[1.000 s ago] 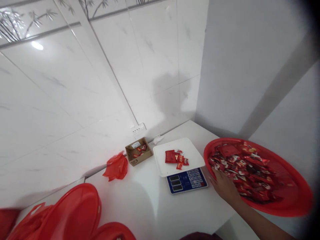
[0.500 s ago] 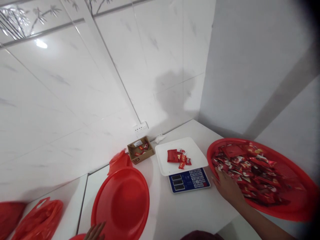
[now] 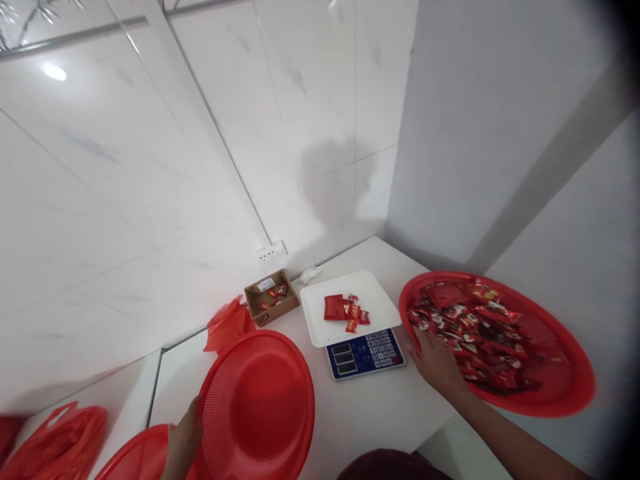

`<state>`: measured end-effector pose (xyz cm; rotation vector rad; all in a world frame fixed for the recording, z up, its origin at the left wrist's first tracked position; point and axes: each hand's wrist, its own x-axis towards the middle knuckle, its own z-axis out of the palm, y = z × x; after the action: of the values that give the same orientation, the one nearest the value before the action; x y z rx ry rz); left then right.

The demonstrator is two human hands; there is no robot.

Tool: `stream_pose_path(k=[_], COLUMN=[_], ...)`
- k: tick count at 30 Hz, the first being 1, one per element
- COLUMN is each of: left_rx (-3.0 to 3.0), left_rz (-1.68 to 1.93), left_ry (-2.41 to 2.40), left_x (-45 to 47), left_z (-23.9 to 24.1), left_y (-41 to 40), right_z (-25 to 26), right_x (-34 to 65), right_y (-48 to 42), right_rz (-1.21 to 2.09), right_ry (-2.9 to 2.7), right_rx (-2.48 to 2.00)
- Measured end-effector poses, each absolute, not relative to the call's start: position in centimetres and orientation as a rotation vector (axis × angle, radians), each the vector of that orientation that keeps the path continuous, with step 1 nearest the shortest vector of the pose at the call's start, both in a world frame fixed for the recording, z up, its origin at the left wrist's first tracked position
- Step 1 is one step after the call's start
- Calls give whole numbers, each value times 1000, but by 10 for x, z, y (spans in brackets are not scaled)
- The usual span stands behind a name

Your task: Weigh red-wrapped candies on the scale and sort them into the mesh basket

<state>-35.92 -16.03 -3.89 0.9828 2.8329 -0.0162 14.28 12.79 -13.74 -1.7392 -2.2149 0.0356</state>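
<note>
With my left hand I hold the left rim of a red plastic basket, which has nothing in it and leans toward the right. Another red basket shows partly behind my left wrist. My right hand is closed over the near-left rim of a wide red basket full of small red-wrapped packets; its thumb lies outside and its fingers inside. Between the two hands stands a digital scale with a white tray. Several red packets lie on that tray.
A small cardboard box with a few packets sits by the wall, beside a red plastic bag. More red bags lie at the far left. A wall socket is above the white table.
My left hand has moved up onto the basket's rim and gripped it, and that basket has shifted right and tilted. My right hand stays at the full basket's rim. The view has shifted slightly.
</note>
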Motion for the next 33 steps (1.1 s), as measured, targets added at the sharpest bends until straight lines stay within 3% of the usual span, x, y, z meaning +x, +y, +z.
stream_pose_path(k=[3,7,11,15,21,33], left_rx=[991,1199,1240,1142,1124,960], left_rz=[30,225,477,666,732,851], left_ry=[2676,2609,2714,2673,2406,2161], left_x=[-344,-320,-290,-242,-173,-157], left_z=[-46,-54,-55,-56,-77,-85], left_y=[-135,-102,-78,-68,-85,-89], right_z=[-124,-92,-68,-69,-81,-66], right_x=[129,86,37,10,13,12], right_y=[131,141,150,158,170,170], right_rz=[44,326,546,617,745,1231], right_ry=[-2205,-2404,-2457,-2423,-2306,-1903], right_rx=[-1645,-1469,-1638,-1793,-1632,-1529])
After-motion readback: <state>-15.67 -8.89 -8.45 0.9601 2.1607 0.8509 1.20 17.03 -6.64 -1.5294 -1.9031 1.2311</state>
